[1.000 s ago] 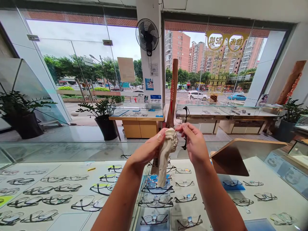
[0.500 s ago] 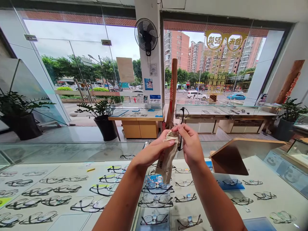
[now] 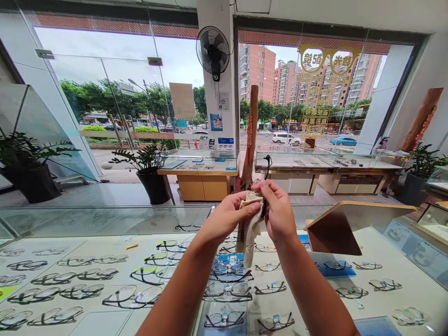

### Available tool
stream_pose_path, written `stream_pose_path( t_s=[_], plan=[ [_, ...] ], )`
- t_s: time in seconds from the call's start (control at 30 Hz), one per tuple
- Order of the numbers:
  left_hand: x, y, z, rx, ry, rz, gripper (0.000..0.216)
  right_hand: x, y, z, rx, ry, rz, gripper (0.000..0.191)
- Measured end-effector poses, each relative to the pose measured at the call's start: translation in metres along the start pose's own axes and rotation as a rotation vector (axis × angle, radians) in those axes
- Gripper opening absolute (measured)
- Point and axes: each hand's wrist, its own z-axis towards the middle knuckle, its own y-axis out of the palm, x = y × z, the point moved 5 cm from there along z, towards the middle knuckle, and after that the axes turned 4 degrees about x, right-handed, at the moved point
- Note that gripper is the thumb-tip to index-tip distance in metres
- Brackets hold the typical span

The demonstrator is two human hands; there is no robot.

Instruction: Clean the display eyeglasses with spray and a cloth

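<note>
My left hand pinches a beige cleaning cloth between thumb and fingers, and its loose end hangs below. Close beside it, my right hand is closed on a pair of glasses, whose dark temple arm sticks up above the fingers. Part of the frame shows along the right edge of the cloth. The lenses are hidden behind the cloth and my fingers. Both hands are held above a glass display counter, with their fingertips almost meeting.
Rows of glasses lie in the display case below. A tilted brown board stands at the right on the counter. Farther off are a wooden cabinet, a potted plant and a wooden post.
The cloth has shifted and bunched around the glasses, and its hanging part is folded differently. My left hand has moved slightly. The temple arm has tilted a little.
</note>
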Motion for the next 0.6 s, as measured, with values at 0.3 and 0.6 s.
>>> stream_pose_path(
  t_s=[0.3,0.6],
  plan=[
    [0.001,0.013,0.004,0.146,0.173,-0.033,0.045,0.003,0.005,-0.003,-0.063,0.006,0.075,0.025],
    [0.005,0.004,-0.001,0.218,0.229,0.035,0.047,-0.001,0.003,-0.002,-0.082,-0.039,0.003,0.023]
  ],
)
